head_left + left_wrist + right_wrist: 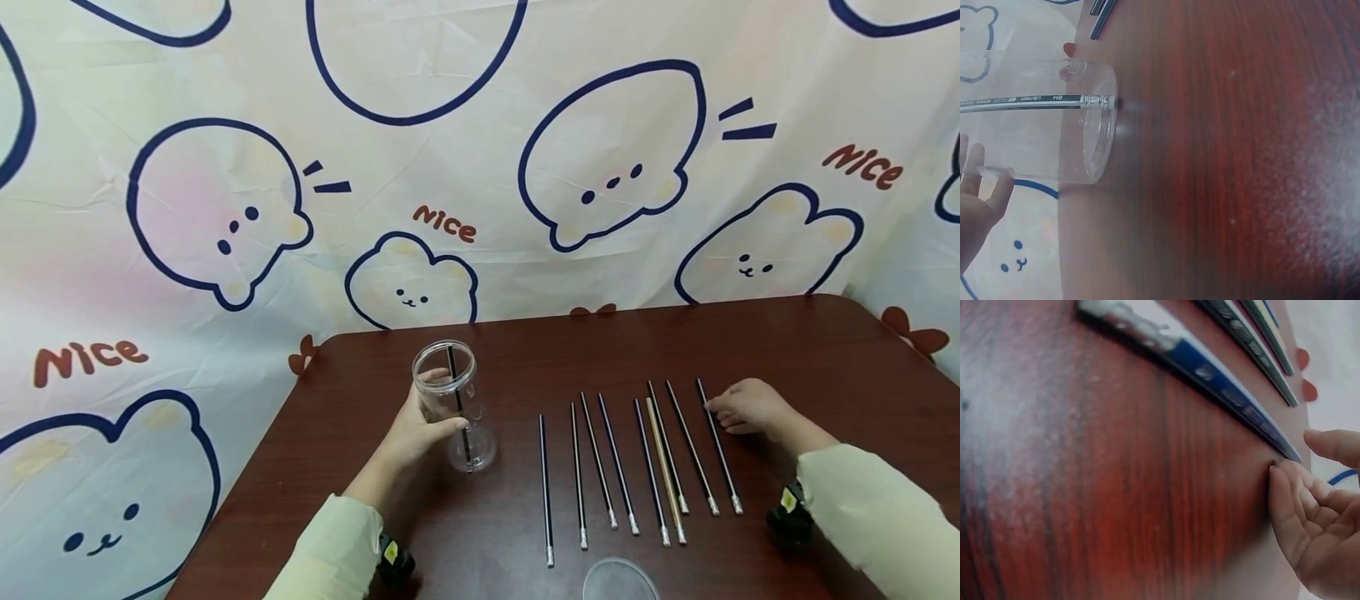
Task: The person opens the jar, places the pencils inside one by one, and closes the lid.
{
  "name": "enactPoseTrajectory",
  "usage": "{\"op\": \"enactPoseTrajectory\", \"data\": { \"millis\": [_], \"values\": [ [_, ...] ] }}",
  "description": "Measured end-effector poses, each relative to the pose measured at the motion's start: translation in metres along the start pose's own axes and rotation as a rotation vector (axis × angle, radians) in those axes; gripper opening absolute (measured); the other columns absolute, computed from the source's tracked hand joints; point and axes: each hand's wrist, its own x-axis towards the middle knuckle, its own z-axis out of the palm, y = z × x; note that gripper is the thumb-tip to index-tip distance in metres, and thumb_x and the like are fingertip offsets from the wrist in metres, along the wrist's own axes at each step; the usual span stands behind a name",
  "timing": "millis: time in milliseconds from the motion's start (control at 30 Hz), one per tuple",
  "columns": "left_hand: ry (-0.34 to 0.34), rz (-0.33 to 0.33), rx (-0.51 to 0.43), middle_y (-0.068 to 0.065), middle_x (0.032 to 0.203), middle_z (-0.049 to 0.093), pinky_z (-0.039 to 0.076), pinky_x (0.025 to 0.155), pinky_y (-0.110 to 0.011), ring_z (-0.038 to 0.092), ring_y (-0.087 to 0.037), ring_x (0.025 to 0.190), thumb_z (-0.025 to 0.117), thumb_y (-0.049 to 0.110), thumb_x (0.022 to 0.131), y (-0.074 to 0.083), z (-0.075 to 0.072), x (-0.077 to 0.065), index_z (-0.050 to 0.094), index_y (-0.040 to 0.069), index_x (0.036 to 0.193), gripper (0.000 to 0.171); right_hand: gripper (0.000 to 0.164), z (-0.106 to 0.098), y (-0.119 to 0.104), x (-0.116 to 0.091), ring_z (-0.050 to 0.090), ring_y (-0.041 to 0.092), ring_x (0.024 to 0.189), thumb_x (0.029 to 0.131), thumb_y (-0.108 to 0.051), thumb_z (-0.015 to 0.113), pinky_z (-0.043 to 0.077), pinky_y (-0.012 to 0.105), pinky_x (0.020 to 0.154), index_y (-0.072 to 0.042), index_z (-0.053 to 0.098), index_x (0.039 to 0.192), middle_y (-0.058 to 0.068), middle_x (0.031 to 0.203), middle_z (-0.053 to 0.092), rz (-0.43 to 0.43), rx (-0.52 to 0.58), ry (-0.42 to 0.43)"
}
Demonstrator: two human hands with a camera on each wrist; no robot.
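Observation:
My left hand (pixel 408 429) grips a clear jar (pixel 481 408) around its side, thumb in front. The jar has no lid on and stands tilted a little. Inside it leans one black pencil (pixel 1035 100), its metal-banded eraser end at the jar's bottom. My right hand (pixel 753 406) is at the far end of the rightmost pencil (pixel 722 450), a dark blue one lying on the table. In the right wrist view, the thumb (pixel 1338 447) is apart from the loosely bent fingers, with the pencil's end between them.
Several more pencils lie side by side left of the blue one, eraser ends toward me, among them a yellow pencil (pixel 664 467). A clear round lid (pixel 621 583) lies at the near edge of view. Behind the dark wood table (pixel 810 358) hangs a printed cloth (pixel 480 167).

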Motion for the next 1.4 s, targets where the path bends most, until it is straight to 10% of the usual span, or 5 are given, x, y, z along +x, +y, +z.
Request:
{"op": "enactPoseTrajectory", "data": {
  "millis": [167, 633, 1133, 1400],
  "values": [
    [0.000, -0.009, 0.007, -0.005, 0.129, 0.033, 0.037, 0.083, -0.041, 0.047, -0.026, 0.099, 0.070, 0.014, 0.071, 0.001, -0.001, 0.000, 0.027, 0.020, 0.125, 0.070, 0.029, 0.008, -0.004, 0.003, 0.048, 0.015, 0.051, 0.077, -0.018, 0.063, 0.046, 0.031, 0.053, -0.006, 0.047, 0.056, 0.002, 0.055, 0.046, -0.007, -0.140, 0.046],
    [-0.008, 0.001, -0.007, -0.008, 0.129, 0.033, 0.040, 0.078, -0.034, 0.052, -0.024, 0.092, 0.069, 0.007, 0.071, -0.001, 0.000, 0.001, 0.026, 0.015, 0.126, 0.070, 0.034, 0.012, -0.018, 0.002, 0.043, 0.013, 0.042, 0.079, -0.006, 0.049, 0.046, 0.031, 0.050, -0.014, 0.036, 0.049, -0.002, 0.043, 0.039, 0.042, -0.231, 0.042],
    [-0.005, -0.003, 0.003, -0.009, 0.127, 0.037, 0.041, 0.075, -0.032, 0.053, -0.021, 0.088, 0.069, 0.006, 0.071, 0.000, -0.001, 0.000, 0.026, 0.014, 0.127, 0.071, 0.018, 0.005, -0.042, -0.004, 0.048, 0.019, 0.065, 0.087, -0.007, 0.041, 0.046, 0.034, 0.058, 0.009, 0.051, 0.084, 0.023, 0.097, 0.053, -0.062, -0.106, 0.048],
    [-0.018, 0.020, -0.022, -0.006, 0.129, 0.034, 0.040, 0.080, -0.035, 0.052, -0.024, 0.092, 0.070, 0.010, 0.071, -0.002, -0.001, 0.001, 0.027, 0.016, 0.125, 0.070, 0.024, 0.008, -0.072, -0.008, 0.050, 0.020, 0.073, 0.087, -0.013, 0.049, 0.048, 0.033, 0.062, 0.009, 0.046, 0.097, 0.016, 0.092, 0.049, -0.115, -0.004, 0.049]
  ]
}}
